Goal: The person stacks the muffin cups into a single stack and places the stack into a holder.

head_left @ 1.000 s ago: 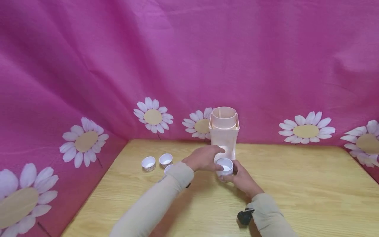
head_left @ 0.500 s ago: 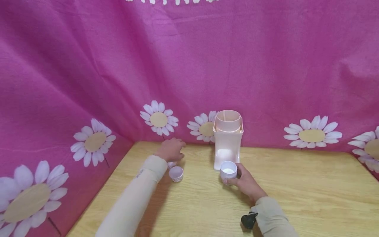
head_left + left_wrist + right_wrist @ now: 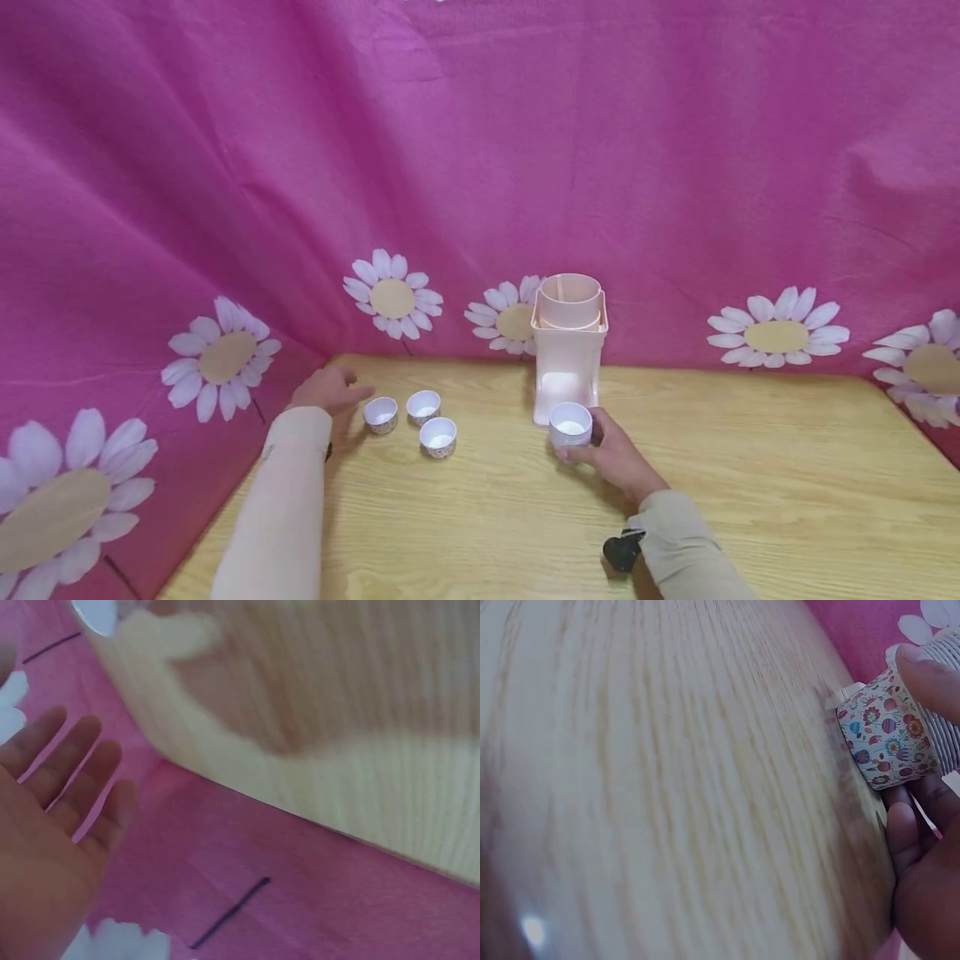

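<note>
The left hand [image 3: 327, 392] had just come away from the stack of cups [image 3: 570, 427], where it had been a second earlier, and had crossed over the three loose cups [image 3: 438, 437] to a spot farther left of the pink stand [image 3: 567, 350] than any of them. Its fingers [image 3: 70, 756] were released, loosely extended and holding nothing; whether one brushed the leftmost cup [image 3: 381, 415] could not be told. The right hand [image 3: 618, 458] had stayed put, its fingers [image 3: 904, 829] grasping the stack around its side. The loose cups, all left of the stand on the bench [image 3: 510, 517], numbered three now. For the work in hand, the shift seemed to mean that the left hand's part had moved to the loose cups, leaving the stack to the right hand's hold alone.

The stack was just in front of the stand, on the person's side of it. Its mouth faced upward and its flower-printed bottom cup faced down toward the bench, so its long axis ran roughly upright, alongside the stand's height. Whether its base touched the bench could not be made out. The loose cups also stood mouth up.
</note>
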### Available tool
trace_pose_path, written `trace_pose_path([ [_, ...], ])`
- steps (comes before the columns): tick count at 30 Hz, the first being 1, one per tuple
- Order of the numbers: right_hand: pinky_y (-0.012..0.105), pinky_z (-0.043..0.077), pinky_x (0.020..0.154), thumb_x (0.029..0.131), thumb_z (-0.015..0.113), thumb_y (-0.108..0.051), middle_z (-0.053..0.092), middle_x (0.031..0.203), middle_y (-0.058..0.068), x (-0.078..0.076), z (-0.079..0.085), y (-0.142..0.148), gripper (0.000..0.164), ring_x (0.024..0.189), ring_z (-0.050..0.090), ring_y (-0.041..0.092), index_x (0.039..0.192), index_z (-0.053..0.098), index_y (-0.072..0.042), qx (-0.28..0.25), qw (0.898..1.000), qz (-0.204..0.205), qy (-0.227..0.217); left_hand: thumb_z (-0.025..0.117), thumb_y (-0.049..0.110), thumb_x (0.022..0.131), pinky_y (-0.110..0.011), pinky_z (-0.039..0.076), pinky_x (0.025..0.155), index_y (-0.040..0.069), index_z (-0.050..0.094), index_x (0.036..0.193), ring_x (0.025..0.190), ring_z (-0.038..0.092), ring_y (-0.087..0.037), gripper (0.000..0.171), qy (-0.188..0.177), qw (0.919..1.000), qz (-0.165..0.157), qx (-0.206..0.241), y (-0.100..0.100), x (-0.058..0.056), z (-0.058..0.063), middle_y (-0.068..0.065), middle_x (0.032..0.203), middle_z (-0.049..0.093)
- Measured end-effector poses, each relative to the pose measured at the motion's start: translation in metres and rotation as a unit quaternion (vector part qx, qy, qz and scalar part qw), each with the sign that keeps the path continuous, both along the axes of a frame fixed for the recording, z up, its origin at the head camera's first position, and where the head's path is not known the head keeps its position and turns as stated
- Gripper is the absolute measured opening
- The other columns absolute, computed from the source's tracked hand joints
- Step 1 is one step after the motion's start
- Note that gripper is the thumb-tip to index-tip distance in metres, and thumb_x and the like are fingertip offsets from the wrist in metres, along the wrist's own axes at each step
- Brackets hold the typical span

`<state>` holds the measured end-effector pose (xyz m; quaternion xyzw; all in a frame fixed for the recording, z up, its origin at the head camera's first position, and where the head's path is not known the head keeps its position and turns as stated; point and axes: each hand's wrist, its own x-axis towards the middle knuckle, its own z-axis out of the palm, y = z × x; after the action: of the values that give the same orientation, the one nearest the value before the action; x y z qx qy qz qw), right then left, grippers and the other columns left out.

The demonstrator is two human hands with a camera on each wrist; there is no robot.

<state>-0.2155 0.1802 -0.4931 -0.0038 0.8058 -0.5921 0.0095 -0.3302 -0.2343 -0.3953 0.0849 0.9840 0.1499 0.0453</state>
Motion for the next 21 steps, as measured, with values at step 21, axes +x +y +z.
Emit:
trace_pose_path([
  [21, 0.055, 0.037, 0.113, 0.081, 0.077, -0.008, 0.053, 0.14, 0.028, -0.002, 0.0, 0.001, 0.07, 0.132, 0.048, 0.042, 0.139, 0.04, 0.003, -0.005, 1.0, 0.014, -0.002, 0.079, 0.018, 0.077, -0.05, 0.042, 0.109, 0.001, 0.041, 0.148, 0.128, 0.052, -0.038, 0.082, -0.123, 0.9893, 0.012, 0.077, 0.023, 0.014, -0.014, -0.027, 0.143, 0.051],
])
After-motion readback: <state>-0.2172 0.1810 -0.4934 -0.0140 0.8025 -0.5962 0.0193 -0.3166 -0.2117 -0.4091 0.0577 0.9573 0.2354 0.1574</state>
